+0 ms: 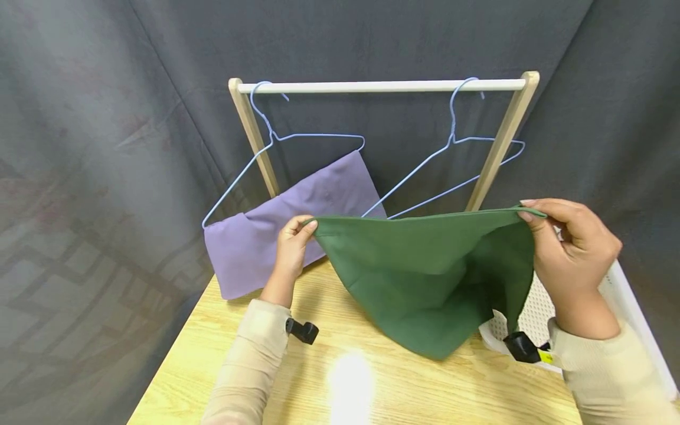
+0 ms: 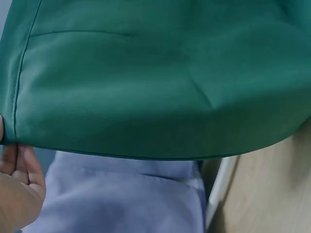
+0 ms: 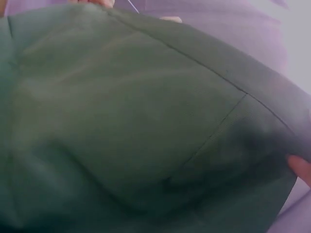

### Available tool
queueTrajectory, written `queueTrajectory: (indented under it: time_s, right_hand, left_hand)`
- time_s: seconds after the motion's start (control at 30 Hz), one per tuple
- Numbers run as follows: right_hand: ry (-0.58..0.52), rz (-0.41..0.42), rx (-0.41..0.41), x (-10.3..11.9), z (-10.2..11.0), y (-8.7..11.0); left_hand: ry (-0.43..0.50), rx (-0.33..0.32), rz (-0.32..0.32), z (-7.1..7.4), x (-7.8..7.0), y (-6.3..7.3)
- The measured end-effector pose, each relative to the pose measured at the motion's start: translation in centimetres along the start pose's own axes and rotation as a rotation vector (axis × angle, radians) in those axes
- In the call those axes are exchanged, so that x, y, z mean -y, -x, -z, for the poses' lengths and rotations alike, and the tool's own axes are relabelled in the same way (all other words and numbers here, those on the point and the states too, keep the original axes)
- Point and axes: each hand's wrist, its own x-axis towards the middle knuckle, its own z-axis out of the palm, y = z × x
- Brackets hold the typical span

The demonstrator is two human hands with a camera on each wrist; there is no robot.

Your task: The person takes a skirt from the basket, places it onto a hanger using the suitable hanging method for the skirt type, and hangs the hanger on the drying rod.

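A green cloth [image 1: 404,271] with a stitched hem hangs between my two hands above the table, its top edge drawn nearly straight and its lower part drooping to a point. My left hand [image 1: 293,245] pinches the left end of that edge. At the right end, my right hand [image 1: 576,254] pinches the other corner between thumb and fingers. Behind the cloth, a blue hanger [image 1: 425,162] hooks over the rack's bar, its lower left part hidden by the green cloth. The left wrist view shows the seam of the cloth [image 2: 121,97] close up; so does the right wrist view.
A purple cloth [image 1: 249,254] drapes over the left blue hanger [image 1: 234,183] on the rack [image 1: 372,87]. A white perforated basket [image 1: 536,310] stands at the right, partly hidden by the right arm. The wooden table [image 1: 414,389] lies below; grey curtain [image 1: 340,35] hangs behind.
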Motion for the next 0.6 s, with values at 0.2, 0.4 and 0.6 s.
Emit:
queueTrajectory:
  time_s: [0.2,0.4,0.6]
  right_hand:
    - [0.063,0.047,0.058,0.8,0.5,2.2]
    - [0.054,0.101,0.101,1.0,0.8,4.2]
    - [-0.017,0.112,0.205,0.9,1.2,5.7]
  left_hand:
    - [-0.107,-0.027,0.061,0.5,1.5,-0.4]
    - [-0.127,-0.030,0.116,0.8,2.3,-0.4]
    - [-0.057,-0.034,0.150,1.0,3.0,-0.5]
